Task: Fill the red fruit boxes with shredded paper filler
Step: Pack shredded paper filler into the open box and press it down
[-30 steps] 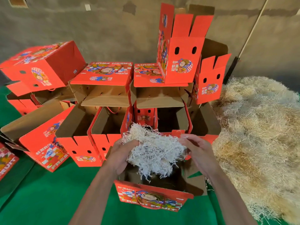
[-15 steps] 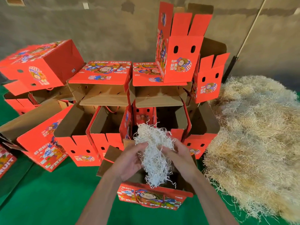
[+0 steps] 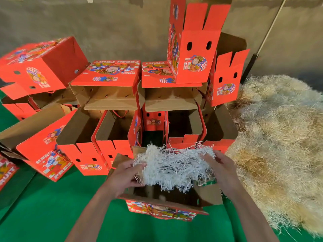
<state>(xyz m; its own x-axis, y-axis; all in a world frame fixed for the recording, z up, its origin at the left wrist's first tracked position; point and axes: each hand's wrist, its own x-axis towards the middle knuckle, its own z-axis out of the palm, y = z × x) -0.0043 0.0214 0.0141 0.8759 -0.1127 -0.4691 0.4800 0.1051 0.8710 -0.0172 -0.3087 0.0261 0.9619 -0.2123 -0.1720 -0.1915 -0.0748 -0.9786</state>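
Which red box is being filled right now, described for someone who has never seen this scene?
Start at the big heap of pale straw-like shredded paper on the right of the green mat. Just left of it, nearest the camera, sits an open red cardboard fruit box. Unlike the boxes stacked behind, both hands, left hand and right hand, hold a white shredded paper wad stretched over its opening.

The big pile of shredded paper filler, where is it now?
In the head view, the pile of shredded paper filler lies on the green mat at the right, beside the red fruit boxes, just beyond the right hand.
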